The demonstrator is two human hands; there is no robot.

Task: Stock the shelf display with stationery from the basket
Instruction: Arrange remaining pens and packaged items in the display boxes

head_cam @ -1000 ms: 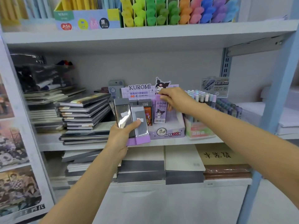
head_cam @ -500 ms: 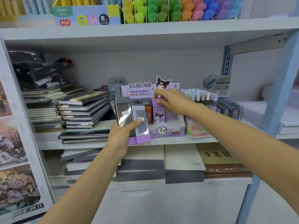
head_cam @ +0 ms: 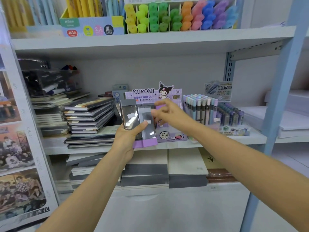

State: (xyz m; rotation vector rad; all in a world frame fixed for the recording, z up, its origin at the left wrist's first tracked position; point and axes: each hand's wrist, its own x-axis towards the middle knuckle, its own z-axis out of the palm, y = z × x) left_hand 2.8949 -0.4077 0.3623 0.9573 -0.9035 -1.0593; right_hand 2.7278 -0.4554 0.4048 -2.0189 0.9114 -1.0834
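On the grey shelf (head_cam: 103,149), left hand (head_cam: 127,139) clasps glossy flat packs (head_cam: 136,121).

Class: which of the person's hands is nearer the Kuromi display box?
Right. The right hand hovers directly before the Kuromi display box; the left hand is lower-left, holding packs.

On the middle shelf (head_cam: 55,148), near its front edge: notebook stack (head_cam: 88,118) left, Kuromi display box (head_cam: 168,131) centre, pen display (head_cam: 199,109) just right of it, smaller refill rack (head_cam: 232,118) toward the right upright. Before the box, packs (head_cam: 138,121) in the left hand (head_cam: 125,141); right hand (head_cam: 170,114) beside them, blurred, possibly touching. Highlighters (head_cam: 180,15) on the shelf above.
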